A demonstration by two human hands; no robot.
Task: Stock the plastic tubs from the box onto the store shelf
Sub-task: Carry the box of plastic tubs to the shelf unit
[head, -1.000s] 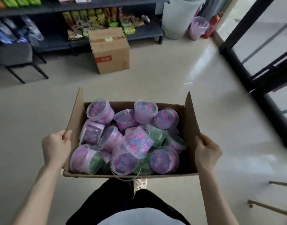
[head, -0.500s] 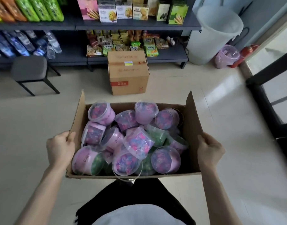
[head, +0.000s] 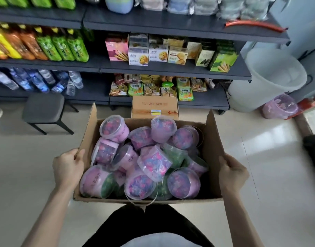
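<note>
An open cardboard box (head: pixel 212 139) is carried in front of me at waist height. It is heaped with several clear plastic tubs (head: pixel 154 162), most pink or purple, a few green. My left hand (head: pixel 68 166) grips the box's left wall, thumb over the rim. My right hand (head: pixel 231 172) grips the right wall the same way. The dark store shelf (head: pixel 171 69) stands straight ahead, its levels filled with snack bags, biscuit boxes and water bottles.
A sealed cardboard box (head: pixel 155 106) sits on the floor before the shelf, just beyond my box. A dark stool (head: pixel 43 108) stands left. A white bin (head: pixel 270 81), a small pink-lined bin (head: pixel 279 106) and a red extinguisher (head: pixel 308 105) stand right.
The shelf and the sealed floor box have come much closer and the view has tilted up, showing higher shelf levels. Both hands keep the same grip on the box.
</note>
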